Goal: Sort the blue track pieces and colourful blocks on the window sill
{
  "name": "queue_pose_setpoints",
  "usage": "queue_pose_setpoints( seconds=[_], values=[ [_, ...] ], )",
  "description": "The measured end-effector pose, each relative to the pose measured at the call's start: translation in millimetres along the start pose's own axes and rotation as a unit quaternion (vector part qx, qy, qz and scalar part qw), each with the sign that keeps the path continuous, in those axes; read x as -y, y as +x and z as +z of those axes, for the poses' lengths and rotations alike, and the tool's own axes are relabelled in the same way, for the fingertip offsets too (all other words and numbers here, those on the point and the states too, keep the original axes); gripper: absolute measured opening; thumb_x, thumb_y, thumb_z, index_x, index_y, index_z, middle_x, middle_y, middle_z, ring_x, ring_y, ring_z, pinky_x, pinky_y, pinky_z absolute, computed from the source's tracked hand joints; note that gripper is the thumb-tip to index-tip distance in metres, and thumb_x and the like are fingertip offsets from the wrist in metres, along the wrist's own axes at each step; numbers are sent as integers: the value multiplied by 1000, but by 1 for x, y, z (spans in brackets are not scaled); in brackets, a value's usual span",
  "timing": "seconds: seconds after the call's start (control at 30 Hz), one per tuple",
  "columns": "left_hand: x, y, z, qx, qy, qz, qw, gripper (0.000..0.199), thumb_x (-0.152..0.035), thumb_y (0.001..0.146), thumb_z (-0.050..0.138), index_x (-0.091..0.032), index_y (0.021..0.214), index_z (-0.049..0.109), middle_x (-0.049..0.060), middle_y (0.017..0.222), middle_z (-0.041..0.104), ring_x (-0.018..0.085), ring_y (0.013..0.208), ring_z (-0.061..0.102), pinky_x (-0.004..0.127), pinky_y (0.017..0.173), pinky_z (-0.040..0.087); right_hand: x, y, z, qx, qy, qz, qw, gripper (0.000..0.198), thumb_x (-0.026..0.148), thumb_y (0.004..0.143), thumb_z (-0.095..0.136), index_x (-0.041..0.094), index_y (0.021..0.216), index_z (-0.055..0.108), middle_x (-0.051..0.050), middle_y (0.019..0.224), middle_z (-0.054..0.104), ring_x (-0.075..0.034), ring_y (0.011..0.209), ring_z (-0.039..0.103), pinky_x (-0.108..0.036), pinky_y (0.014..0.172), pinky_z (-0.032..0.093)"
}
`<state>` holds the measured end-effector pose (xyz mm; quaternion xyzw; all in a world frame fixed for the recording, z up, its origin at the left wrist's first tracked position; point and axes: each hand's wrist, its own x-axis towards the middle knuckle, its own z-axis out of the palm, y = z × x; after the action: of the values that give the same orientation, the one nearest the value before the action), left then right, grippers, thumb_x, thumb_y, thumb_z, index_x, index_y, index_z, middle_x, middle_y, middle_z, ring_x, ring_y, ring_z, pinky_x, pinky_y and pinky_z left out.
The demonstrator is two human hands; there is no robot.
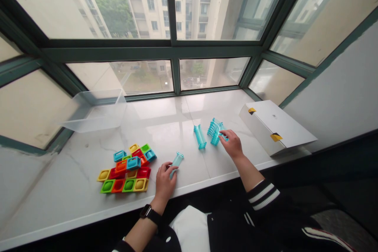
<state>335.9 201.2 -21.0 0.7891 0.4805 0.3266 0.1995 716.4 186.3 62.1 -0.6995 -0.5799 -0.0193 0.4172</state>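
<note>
My left hand (166, 177) is closed around the near end of a translucent blue track piece (178, 159), close to the front of the white sill. Farther right, my right hand (232, 142) has its fingers pinched at the right side of a cluster of similar blue pieces (215, 130), some of them curved. Its fingertips partly cover the cluster, so which piece they grip is hard to make out. Between the hands lies another straight blue track piece (200, 137), touched by neither. Left of my left hand sits a pile of coloured square blocks (129, 186) in red, yellow, green and blue.
A clear plastic bin (97, 120) stands at the back left of the marble sill (165, 118). On the right is a white box (280, 122) with yellow-and-black tabs. Window frames (153, 54) border the sill behind, and its front edge runs just before my body.
</note>
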Motion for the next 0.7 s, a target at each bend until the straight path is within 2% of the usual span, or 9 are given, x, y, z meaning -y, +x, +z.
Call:
queue_pose_setpoints(
  seconds=[0.7],
  values=[
    [1,0,2,1,-6,-2,1000,23,-17,91,62,-28,102,78,10,120,67,29,107,65,51,97,56,1,-5,2,-1,2,-7,1000,18,32,96,63,24,107,74,-8,98,73,-26,88,68,-41,81,58]
  ],
)
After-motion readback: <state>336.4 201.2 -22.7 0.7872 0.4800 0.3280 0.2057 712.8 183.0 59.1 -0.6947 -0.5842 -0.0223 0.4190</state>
